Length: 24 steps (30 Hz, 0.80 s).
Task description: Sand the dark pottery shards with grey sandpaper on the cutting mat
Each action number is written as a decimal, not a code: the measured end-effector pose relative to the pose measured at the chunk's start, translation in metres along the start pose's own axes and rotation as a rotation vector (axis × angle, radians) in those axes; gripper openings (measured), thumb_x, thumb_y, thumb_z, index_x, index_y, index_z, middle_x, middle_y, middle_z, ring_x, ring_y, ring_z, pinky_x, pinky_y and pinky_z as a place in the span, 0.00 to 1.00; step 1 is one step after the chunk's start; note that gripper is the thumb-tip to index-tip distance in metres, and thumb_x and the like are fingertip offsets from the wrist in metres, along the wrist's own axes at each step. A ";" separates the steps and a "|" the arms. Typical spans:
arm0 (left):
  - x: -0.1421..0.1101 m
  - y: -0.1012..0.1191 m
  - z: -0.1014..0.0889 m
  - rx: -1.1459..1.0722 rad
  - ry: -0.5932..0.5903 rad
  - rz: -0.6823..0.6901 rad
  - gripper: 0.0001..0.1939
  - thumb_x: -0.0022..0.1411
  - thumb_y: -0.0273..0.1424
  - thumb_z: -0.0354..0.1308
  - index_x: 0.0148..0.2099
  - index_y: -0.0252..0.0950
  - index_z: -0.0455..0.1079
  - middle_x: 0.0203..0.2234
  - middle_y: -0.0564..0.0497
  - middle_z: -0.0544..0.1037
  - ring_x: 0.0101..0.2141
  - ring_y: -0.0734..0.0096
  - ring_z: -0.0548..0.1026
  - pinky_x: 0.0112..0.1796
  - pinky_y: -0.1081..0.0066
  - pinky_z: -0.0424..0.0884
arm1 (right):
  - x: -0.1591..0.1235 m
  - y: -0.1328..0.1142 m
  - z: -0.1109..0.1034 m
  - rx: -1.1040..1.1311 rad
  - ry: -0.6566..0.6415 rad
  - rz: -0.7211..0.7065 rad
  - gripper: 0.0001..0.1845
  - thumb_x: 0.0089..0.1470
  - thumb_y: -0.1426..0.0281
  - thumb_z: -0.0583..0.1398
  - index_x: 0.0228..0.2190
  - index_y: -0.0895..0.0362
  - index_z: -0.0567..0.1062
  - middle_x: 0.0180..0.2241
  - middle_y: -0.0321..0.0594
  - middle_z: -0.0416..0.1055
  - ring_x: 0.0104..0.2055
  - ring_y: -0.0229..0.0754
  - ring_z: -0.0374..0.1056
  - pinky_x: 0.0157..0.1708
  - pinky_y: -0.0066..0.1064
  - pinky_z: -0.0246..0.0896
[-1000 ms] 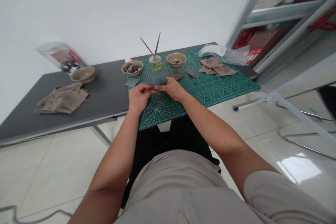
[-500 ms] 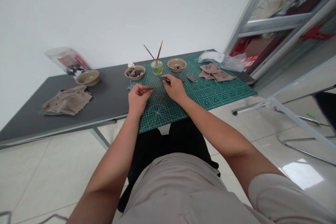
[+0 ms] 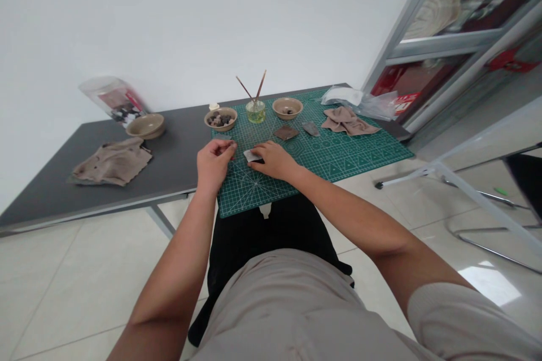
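Observation:
My left hand is raised over the left edge of the green cutting mat, thumb and fingertips pinched together; a tiny dark thing seems to be between them, too small to name. To its right, my right hand grips a flat grey sandpaper-like piece near the mat's surface, its pale face showing past the fingers. Beyond the right hand lie a brown flat piece and a crumpled grey one. Another greyish piece shows just behind my left fingers.
Along the back stand a bowl of small dark and tan chunks, a glass jar with two thin brushes, and a bowl with little inside. Cloths lie at right and left, with a bowl behind the left one.
My right hand has come down toward me with the grey piece, which has turned so its pale face shows. My left hand has shifted slightly left, still pinched.

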<state>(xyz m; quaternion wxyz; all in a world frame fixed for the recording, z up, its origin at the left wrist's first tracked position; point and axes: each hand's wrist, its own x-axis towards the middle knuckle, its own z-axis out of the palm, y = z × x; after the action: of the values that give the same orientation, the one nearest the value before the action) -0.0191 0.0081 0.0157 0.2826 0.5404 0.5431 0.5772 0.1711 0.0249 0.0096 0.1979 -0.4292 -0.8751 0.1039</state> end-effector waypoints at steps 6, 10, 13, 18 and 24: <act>0.001 -0.004 0.004 0.093 -0.056 -0.025 0.11 0.52 0.38 0.67 0.30 0.37 0.71 0.23 0.54 0.76 0.23 0.73 0.71 0.27 0.72 0.67 | 0.006 -0.014 -0.004 0.147 0.104 0.061 0.39 0.49 0.65 0.68 0.62 0.59 0.67 0.61 0.53 0.68 0.63 0.58 0.61 0.60 0.52 0.54; 0.000 -0.005 0.010 0.098 -0.105 -0.028 0.13 0.51 0.38 0.68 0.29 0.37 0.70 0.22 0.55 0.76 0.23 0.73 0.70 0.27 0.73 0.64 | 0.003 -0.017 -0.005 0.371 0.194 0.031 0.25 0.57 0.68 0.64 0.56 0.59 0.72 0.51 0.48 0.75 0.52 0.46 0.71 0.54 0.40 0.63; -0.002 -0.006 0.016 0.043 -0.146 -0.025 0.12 0.52 0.38 0.68 0.29 0.37 0.70 0.22 0.55 0.76 0.24 0.73 0.70 0.27 0.73 0.64 | 0.000 -0.016 -0.008 0.434 0.213 0.023 0.16 0.59 0.69 0.64 0.49 0.55 0.78 0.44 0.42 0.78 0.44 0.41 0.73 0.49 0.34 0.66; -0.005 -0.003 0.017 0.089 -0.248 0.026 0.11 0.60 0.39 0.60 0.29 0.38 0.71 0.20 0.54 0.75 0.23 0.71 0.71 0.28 0.70 0.66 | -0.004 -0.007 -0.007 0.496 0.248 0.121 0.07 0.58 0.68 0.65 0.38 0.54 0.81 0.38 0.38 0.80 0.42 0.41 0.75 0.46 0.33 0.67; -0.006 0.003 0.007 0.532 -0.265 0.271 0.06 0.59 0.33 0.61 0.38 0.39 0.75 0.35 0.48 0.79 0.40 0.59 0.75 0.45 0.62 0.71 | 0.005 0.030 0.007 0.798 0.407 0.264 0.11 0.54 0.70 0.63 0.40 0.57 0.79 0.38 0.41 0.80 0.39 0.42 0.76 0.44 0.36 0.71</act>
<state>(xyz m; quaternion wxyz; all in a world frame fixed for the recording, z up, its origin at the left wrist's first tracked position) -0.0103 0.0043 0.0154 0.1202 0.7331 0.5565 0.3721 0.1867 0.0467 -0.0057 0.5002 -0.4386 -0.6481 0.3706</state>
